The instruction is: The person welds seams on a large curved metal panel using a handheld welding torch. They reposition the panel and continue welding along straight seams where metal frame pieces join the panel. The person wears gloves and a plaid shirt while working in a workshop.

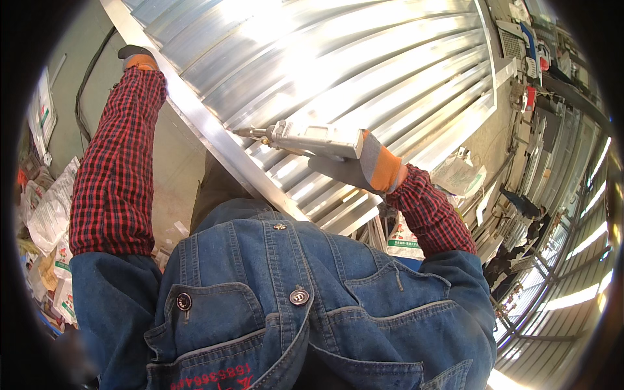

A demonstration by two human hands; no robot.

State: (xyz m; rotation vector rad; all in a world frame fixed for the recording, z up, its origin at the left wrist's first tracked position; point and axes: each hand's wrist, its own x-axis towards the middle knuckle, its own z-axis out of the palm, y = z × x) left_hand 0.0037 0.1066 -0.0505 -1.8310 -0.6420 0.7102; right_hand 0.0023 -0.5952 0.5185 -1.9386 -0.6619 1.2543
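Beneath my hands lies a large panel of shiny ribbed metal slats, with a flat metal frame along its near left side. My right hand, in a grey and orange glove, is closed around a silver hand tool, by its look a rivet gun. Its narrow nose points left, its tip at the inner edge of the frame. Up along the same frame, my left hand in a matching glove is closed at the outer edge; its fingertips are partly hidden.
A dark cable runs across the floor at the left. White bags and loose litter lie at the lower left. More bags lie past my right forearm. Long metal profiles and tools are piled along the right side.
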